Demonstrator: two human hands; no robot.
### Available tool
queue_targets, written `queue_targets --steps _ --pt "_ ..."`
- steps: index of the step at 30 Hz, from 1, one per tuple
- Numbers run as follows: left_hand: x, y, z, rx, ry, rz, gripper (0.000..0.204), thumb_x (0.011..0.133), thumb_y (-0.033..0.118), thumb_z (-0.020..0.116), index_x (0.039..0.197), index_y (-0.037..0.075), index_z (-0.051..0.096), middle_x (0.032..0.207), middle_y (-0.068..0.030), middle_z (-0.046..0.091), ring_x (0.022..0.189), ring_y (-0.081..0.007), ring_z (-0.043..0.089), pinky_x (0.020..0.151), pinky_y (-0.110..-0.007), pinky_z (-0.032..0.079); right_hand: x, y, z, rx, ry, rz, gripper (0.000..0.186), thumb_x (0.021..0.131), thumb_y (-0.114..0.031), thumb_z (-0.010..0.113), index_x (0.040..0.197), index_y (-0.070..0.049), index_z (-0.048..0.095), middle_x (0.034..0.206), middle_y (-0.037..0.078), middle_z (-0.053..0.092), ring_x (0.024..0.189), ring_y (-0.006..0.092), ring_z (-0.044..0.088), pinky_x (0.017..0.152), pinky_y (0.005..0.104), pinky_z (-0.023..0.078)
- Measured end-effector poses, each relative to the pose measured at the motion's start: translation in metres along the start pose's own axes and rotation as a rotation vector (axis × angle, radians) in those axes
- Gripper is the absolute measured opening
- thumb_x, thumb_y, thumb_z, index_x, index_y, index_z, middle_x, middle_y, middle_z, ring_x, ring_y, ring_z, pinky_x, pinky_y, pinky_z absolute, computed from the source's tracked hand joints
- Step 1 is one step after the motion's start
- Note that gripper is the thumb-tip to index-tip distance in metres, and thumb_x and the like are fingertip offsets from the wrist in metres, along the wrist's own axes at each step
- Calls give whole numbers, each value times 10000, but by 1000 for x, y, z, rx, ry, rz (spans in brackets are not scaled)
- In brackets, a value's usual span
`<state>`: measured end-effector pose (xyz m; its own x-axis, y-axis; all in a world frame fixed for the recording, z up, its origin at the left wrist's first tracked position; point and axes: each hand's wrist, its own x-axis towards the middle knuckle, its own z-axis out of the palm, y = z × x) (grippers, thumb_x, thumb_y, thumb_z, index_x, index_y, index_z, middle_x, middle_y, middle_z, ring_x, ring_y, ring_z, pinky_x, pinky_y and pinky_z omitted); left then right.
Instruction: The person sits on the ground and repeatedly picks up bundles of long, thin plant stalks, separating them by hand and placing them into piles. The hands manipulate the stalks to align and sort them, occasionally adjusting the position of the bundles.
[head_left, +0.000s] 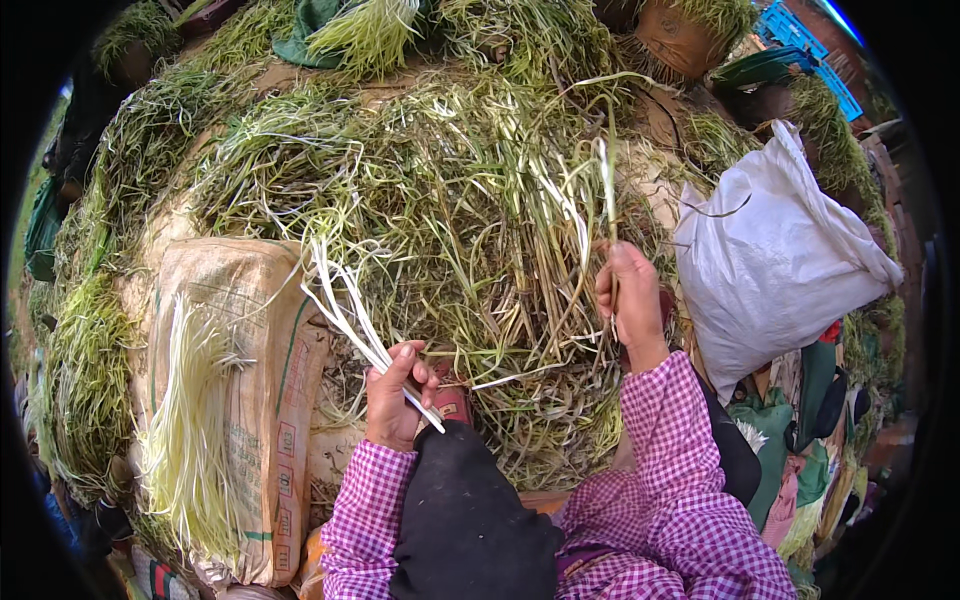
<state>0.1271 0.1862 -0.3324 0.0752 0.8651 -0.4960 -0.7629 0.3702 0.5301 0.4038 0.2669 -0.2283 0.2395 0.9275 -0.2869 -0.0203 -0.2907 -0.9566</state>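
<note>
One at a time, prob. best: peel pale-green stalk (609, 190) pinched upright in R hand (632, 295) nr leafy pile (430, 220); align white stalks (375, 345) clamped in L hand (396, 397), w/o bending.

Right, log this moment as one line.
left hand: holds white stalks | right hand: holds greenish stalk | pale bundle: on tan woven sack | white sack: right side

Lying to the left of the person's left hand (398, 393), a tan sack (262, 370) is carrying small red boxed marks (286, 475) down its side nearer the hand, while faded green print (240, 465) is running beside them; the lettering is appearing too small to read.
</note>
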Motion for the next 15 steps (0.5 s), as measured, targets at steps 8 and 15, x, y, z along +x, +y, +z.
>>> queue_targets --steps 8,15 --pt "37 -15 42 268 2 -101 229 865 17 620 1070 -66 562 918 -182 671 693 -218 685 371 -224 491 -50 118 48 -381 -519 -172 161 900 -151 584 988 -16 589 709 82 586 591 190 575 574 320 486" --pt "55 -16 37 496 73 -106 168 817 -2 664 935 5 544 728 -91 639 514 -138 590 351 -230 455 -20 113 54 -812 -735 -432 216 882 -228 569 952 -24 587 940 150 592 847 340 597 717 410 477"
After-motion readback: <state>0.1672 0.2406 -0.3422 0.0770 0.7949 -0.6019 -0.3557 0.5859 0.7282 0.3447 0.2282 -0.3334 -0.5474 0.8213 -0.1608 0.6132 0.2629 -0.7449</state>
